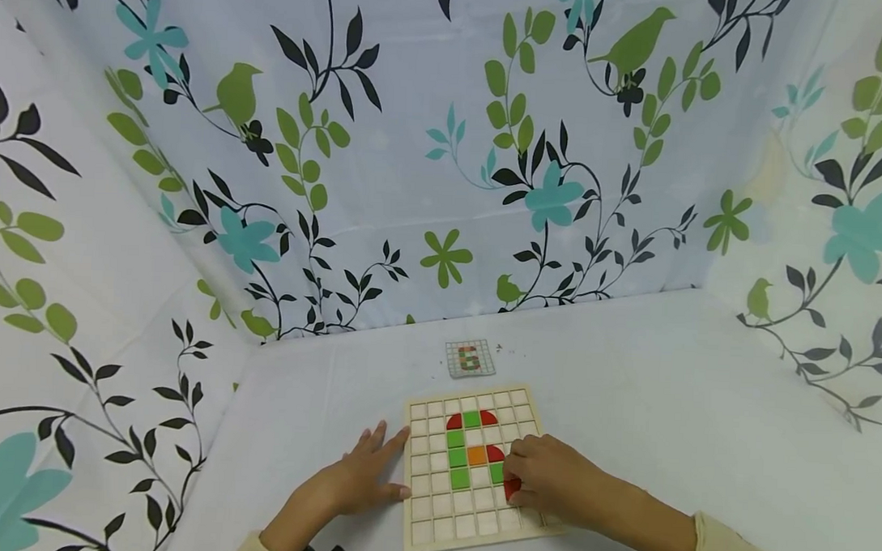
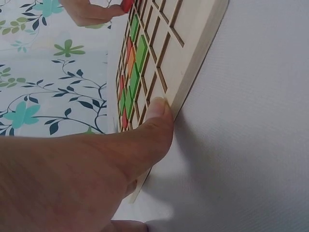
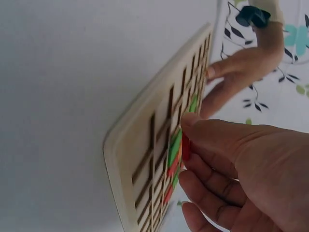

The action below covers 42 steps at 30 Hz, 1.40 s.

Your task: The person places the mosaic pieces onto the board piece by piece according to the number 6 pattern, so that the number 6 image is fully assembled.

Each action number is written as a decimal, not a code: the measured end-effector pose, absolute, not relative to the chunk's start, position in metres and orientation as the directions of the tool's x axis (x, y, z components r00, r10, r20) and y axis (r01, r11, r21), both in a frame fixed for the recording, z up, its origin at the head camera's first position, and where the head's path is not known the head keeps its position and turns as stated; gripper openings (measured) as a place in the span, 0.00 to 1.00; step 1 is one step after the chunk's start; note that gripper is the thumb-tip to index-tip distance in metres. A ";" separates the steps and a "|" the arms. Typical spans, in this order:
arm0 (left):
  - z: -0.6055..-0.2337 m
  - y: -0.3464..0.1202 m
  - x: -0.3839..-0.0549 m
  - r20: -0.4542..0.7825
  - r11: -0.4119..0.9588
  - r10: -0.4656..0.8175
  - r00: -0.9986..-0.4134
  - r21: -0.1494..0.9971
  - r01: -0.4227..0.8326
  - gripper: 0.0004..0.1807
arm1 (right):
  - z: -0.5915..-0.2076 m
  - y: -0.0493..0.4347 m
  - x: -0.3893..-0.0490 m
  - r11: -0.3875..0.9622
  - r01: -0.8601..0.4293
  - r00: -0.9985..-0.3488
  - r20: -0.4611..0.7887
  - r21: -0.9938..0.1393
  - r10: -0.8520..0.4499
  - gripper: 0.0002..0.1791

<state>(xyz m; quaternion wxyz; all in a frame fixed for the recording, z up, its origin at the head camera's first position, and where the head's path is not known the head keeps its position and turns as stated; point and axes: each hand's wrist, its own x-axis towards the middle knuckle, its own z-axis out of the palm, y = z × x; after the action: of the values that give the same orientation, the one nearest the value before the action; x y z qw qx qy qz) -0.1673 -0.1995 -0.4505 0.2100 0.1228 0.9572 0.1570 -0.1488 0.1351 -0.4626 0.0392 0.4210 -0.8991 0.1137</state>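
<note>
A light wooden grid board (image 1: 432, 531) lies on the white table, with green square tiles (image 1: 459, 478), an orange square tile (image 1: 476, 455) and red rounded tiles (image 1: 454, 422) set in its cells. My right hand (image 1: 561, 478) is over the board's right side and pinches a red tile (image 3: 186, 146) between thumb and fingers, close over the cells. My left hand (image 1: 361, 473) rests at the board's left edge with fingers spread. In the left wrist view the left thumb (image 2: 157, 108) lies on the board's rim.
Behind the board lies a small pattern card (image 1: 470, 358) showing a gridded figure in red, green and orange. A white cloth (image 1: 445, 154) with leaves, birds and flowers hangs at the back and sides of the white table (image 1: 627, 379).
</note>
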 end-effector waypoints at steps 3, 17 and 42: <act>-0.451 -0.199 -0.167 -0.359 0.918 0.306 -0.882 0.357 0.173 0.52 | -0.465 0.128 -0.148 0.606 -0.786 -0.618 0.152 -0.124 -0.771 0.11; -0.453 -0.199 -0.168 -0.364 0.923 0.303 -0.881 0.341 0.177 0.52 | -0.467 0.121 -0.143 0.609 -0.778 -0.628 0.133 -0.155 -0.767 0.07; -0.447 -0.198 -0.166 -0.366 0.919 0.304 -0.880 0.355 0.170 0.52 | -0.479 0.117 -0.136 0.536 -0.841 -0.530 0.329 -0.082 -0.782 0.06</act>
<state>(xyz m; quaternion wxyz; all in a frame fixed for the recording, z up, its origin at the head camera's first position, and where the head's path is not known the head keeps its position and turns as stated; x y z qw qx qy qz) -0.1664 -0.1980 -0.4473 0.2115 0.1238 0.9565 0.1581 -0.1361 0.1172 -0.4785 0.1273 0.4677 -0.8669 0.1159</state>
